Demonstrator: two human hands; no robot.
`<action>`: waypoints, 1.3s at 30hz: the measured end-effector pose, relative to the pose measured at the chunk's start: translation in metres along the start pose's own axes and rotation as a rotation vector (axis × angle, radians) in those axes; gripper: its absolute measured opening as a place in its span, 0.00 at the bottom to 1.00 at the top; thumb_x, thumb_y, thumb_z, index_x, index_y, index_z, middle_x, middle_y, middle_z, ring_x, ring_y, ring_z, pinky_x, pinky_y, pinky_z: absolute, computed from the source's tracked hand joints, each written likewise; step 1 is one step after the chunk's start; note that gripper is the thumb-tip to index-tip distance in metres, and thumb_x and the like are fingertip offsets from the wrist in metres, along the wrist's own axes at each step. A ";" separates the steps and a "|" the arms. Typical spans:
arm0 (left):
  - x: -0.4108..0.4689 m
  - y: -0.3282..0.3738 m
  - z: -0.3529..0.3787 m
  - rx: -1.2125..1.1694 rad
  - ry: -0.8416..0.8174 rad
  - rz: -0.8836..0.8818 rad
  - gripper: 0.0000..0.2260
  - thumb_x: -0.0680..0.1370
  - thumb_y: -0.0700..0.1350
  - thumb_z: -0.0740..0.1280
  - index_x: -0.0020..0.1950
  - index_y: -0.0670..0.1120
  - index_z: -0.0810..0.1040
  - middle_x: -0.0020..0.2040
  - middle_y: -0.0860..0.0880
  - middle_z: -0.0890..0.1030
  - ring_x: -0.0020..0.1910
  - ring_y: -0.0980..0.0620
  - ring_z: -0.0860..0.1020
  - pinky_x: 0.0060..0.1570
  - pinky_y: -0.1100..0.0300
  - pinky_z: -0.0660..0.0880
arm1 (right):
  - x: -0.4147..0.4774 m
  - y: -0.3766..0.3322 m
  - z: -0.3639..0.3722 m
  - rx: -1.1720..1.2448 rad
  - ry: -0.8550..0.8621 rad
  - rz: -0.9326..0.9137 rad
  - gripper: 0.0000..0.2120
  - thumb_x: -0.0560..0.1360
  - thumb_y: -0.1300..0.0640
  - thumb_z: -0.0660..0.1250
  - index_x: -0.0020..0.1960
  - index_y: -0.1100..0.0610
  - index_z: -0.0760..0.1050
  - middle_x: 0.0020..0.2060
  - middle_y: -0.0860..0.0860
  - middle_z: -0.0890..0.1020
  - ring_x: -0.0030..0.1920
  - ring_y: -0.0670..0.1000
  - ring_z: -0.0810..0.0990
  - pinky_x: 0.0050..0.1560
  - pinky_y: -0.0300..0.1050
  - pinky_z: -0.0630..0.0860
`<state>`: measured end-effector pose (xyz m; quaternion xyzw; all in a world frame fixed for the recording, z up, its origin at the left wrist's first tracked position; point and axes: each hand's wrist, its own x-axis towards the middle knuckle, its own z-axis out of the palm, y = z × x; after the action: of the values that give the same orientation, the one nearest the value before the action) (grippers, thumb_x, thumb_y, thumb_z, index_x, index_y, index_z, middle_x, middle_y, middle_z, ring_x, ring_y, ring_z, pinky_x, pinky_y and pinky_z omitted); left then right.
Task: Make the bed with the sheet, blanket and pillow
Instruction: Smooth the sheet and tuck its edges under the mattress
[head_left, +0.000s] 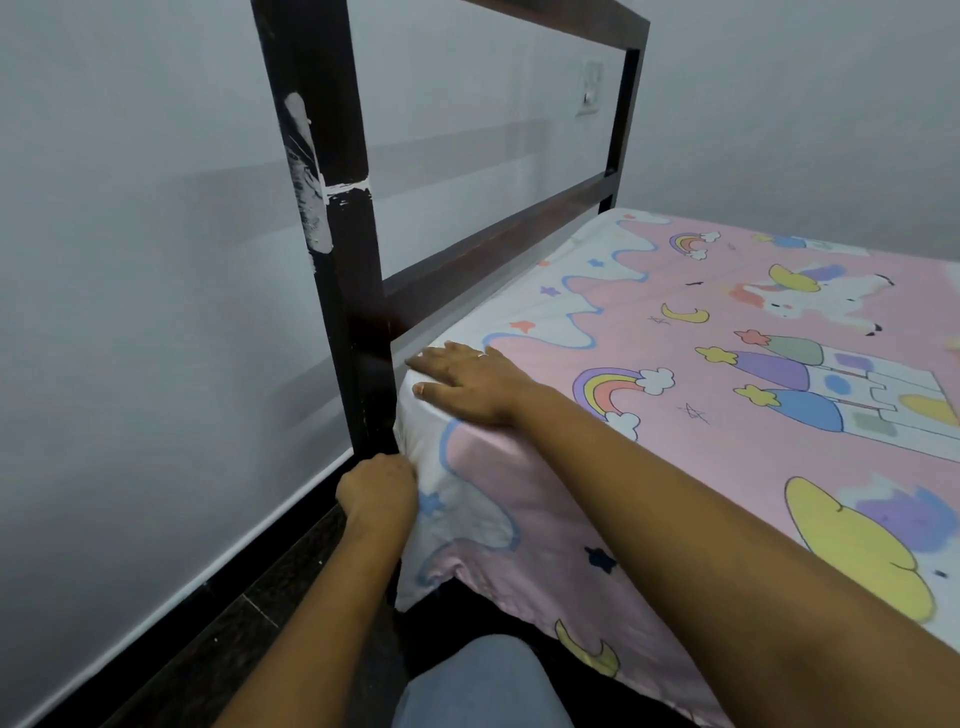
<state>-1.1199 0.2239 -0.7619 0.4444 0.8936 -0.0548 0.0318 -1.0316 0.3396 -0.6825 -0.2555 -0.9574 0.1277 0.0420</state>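
Sheet (691, 291): flat right hand (467, 384) atop corner, left hand (376, 491) grip just below

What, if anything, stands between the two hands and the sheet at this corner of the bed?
Nothing visible does. The left hand grips the sheet at its hanging edge, close beside the dark bedpost. The right hand lies flat on the sheet on top of the corner.

Dim, soft even light, wide-angle edge warp
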 end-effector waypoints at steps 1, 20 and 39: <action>-0.004 -0.002 0.003 0.001 -0.021 -0.010 0.16 0.80 0.41 0.54 0.62 0.45 0.76 0.62 0.46 0.77 0.61 0.46 0.76 0.52 0.55 0.73 | -0.006 0.005 -0.003 0.048 0.000 0.013 0.25 0.81 0.40 0.50 0.76 0.43 0.54 0.77 0.44 0.55 0.77 0.47 0.50 0.75 0.56 0.47; -0.047 0.097 -0.072 -0.402 0.373 0.378 0.21 0.81 0.53 0.51 0.72 0.49 0.66 0.72 0.46 0.67 0.71 0.43 0.63 0.69 0.44 0.60 | -0.136 0.064 -0.019 0.085 0.067 0.291 0.23 0.81 0.40 0.48 0.75 0.44 0.60 0.75 0.46 0.62 0.74 0.50 0.60 0.72 0.52 0.58; -0.206 0.338 -0.064 -0.124 0.006 1.178 0.26 0.81 0.60 0.44 0.77 0.54 0.50 0.78 0.47 0.50 0.76 0.41 0.47 0.72 0.41 0.45 | -0.546 0.173 -0.042 -0.132 0.322 1.477 0.25 0.79 0.37 0.45 0.74 0.40 0.58 0.75 0.43 0.60 0.75 0.49 0.58 0.74 0.56 0.54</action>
<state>-0.7267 0.2717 -0.7003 0.8631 0.4979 0.0256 0.0803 -0.4696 0.2211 -0.6964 -0.8477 -0.5254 0.0261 0.0692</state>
